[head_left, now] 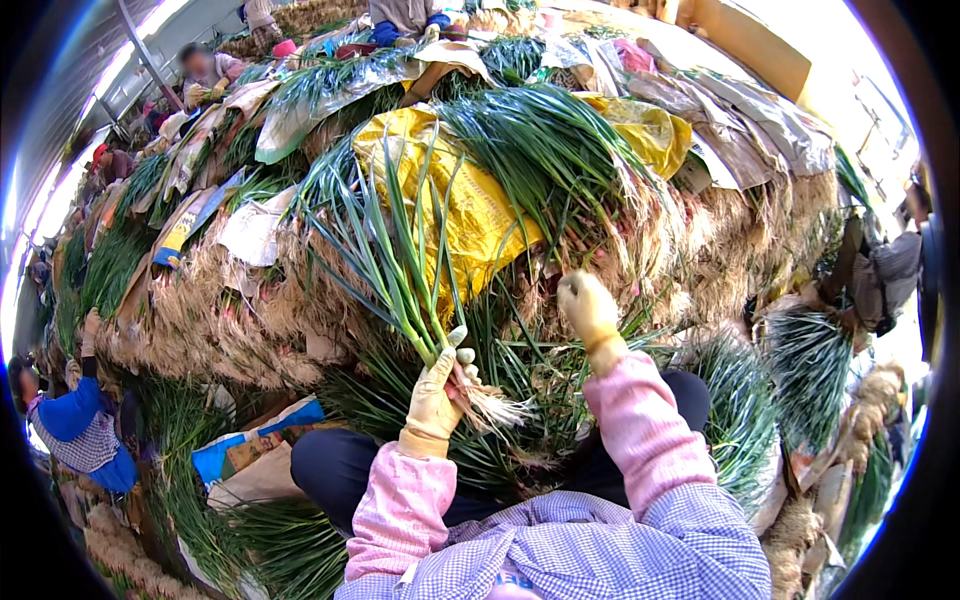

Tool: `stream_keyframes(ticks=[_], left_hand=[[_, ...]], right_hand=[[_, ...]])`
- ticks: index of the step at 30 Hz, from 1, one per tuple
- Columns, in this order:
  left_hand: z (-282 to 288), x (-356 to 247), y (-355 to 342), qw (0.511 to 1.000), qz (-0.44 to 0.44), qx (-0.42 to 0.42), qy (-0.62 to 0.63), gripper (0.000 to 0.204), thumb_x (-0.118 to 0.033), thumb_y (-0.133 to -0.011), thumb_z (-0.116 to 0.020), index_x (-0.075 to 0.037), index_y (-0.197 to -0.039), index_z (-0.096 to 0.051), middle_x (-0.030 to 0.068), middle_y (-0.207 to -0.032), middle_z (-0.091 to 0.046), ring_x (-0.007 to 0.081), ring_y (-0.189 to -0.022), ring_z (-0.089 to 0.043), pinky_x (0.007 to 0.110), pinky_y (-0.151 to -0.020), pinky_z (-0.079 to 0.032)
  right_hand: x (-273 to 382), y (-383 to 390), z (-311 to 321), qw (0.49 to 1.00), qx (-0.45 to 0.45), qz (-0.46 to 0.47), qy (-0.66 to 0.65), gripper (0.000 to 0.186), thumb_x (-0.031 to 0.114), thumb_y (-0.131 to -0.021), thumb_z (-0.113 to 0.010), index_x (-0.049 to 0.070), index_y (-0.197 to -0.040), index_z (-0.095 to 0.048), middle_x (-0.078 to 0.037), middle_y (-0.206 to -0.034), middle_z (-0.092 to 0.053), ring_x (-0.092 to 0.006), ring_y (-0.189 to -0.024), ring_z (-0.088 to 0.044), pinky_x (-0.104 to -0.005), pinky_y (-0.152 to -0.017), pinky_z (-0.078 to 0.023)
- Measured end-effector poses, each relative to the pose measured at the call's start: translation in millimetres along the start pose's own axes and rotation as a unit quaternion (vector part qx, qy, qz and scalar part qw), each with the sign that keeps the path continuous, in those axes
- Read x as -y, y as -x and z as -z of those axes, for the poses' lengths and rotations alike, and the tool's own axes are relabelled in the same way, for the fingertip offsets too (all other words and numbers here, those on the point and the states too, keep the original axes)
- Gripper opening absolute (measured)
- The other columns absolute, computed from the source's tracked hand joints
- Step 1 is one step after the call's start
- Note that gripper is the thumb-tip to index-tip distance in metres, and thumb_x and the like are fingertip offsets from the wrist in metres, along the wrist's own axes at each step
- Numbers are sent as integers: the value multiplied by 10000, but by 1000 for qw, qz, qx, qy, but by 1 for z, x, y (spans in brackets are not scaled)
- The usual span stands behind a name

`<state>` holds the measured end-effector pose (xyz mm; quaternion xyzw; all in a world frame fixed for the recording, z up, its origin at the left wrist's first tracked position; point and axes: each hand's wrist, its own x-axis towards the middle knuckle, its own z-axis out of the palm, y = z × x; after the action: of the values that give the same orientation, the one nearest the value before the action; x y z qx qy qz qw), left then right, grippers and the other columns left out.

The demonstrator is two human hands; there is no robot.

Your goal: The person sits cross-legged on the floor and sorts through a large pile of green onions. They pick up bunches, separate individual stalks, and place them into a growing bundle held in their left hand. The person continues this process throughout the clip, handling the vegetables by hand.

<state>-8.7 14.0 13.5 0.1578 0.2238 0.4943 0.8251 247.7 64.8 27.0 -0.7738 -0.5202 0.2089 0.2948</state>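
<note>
- The bunch of green onions (408, 285) is slightly left of centre in the frame, leaves fanned toward the upper left, pale roots toward the lower right.
- Left hand (436, 395), gloved: grip closed around the bunch near its root end.
- Right hand (589, 308), gloved, right of centre and apart from the bunch: fingers curled into a narrow grip; whether anything is inside cannot be told.
- Yellow sheet (490, 222): directly behind the bunch's leaves, draped over the large heap of rooted onions (215, 325) that spans the middle and upper frame.
- Loose green leaves (360, 385): around and beyond the left hand.
- Blue-and-white sack (255, 440): lower left, beside the person's dark-clad knee (335, 468).
- Leafy bundle (805, 365): right side of the frame.
- Co-worker in blue (85, 425): far left, facing the heap.
</note>
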Motion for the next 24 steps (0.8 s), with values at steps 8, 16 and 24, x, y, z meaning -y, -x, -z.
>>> stream_keyframes(ticks=[8,16,24], left_hand=[[-29,19,-6,989,45,-86,-110,160,-18,-812,-618,-78,-958,-592,38,-855,-621,101,-619,-531,237,-556,-441],[4,47,-7,997,41,-72,-7,151,84,-779,-527,-34,-848,-592,134,-1014,-633,291,-979,-617,435,-883,-504],[15,53,4,997,66,-29,-26,213,93,-700,-491,-20,-862,-571,117,-893,-622,263,-806,-617,399,-786,-525]], right_hand=[[2,48,-30,995,-14,96,-9,127,195,-817,-622,97,-897,-635,-129,-813,-647,-290,-744,-641,-373,-670,-512],[-40,73,-23,986,155,53,26,110,177,-812,-602,106,-864,-670,-85,-826,-657,-206,-718,-639,-324,-678,-507],[0,59,-96,850,345,-49,-395,331,254,-858,-608,-38,-1013,-601,-92,-771,-642,-174,-705,-613,-308,-663,-495]])
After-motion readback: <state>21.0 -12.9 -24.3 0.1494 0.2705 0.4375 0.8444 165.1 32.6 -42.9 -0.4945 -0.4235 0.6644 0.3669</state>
